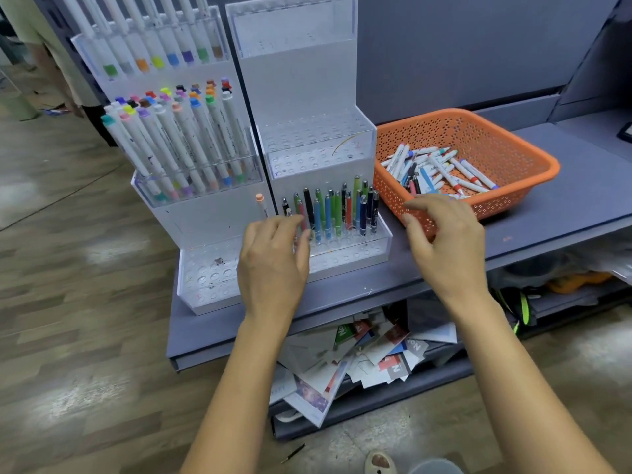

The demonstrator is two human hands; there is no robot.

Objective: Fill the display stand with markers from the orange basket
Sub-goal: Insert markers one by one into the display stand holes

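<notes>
The markers [441, 172] lie flat in the orange basket [478, 131], just beyond the right hand [444, 244], its grip open and empty; the left hand [273, 265] is farther off, grip unclear.

Bright, even overhead light; glare patches on floor [102, 248], wide-angle edge distortion.

Scattered cards [393, 366] below the shelf [547, 213] show only "No" and "N".
</notes>
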